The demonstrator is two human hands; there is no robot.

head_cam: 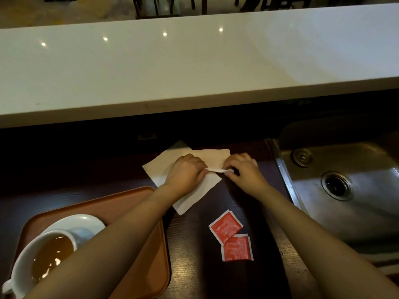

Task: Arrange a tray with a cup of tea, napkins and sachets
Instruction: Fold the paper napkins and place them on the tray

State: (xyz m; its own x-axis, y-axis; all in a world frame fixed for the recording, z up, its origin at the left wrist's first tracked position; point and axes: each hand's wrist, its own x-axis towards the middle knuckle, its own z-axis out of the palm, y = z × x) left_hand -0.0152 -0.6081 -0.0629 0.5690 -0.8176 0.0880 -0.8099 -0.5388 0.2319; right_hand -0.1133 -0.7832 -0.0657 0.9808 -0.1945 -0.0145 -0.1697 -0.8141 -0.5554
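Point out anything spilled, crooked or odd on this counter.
No spill shows. The cup of tea sits off-centre on its saucer, toward the near edge. The two red sachets lie overlapped and askew on the dark counter, off the tray.

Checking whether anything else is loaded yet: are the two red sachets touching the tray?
Apart. The head view shows the red sachets lying on the dark counter, with bare counter between them and the tray.

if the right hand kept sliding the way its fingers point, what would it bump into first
The right hand points left along the folded napkin, so it would most likely meet the left hand first, which pinches the same fold close by. Depth is hard to judge.
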